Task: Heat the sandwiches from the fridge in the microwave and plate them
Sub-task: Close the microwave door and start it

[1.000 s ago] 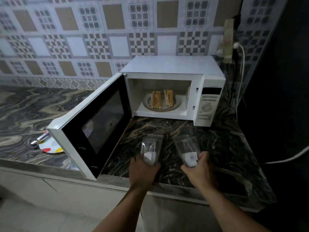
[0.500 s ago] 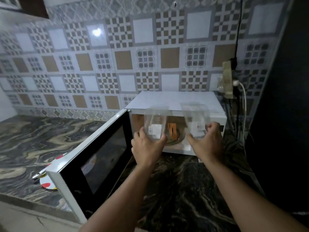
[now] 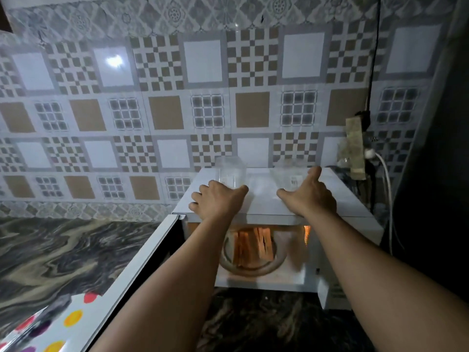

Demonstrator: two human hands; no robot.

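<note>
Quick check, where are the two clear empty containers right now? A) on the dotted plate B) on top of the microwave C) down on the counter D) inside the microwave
B: both clear containers stand on the microwave top under the left hand and right hand; the sandwiches sit inside, door open.

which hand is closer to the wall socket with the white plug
Right. The right hand rests on the microwave top, on the side nearer the wall socket. The left hand sits further left, toward the door hinge.
</note>
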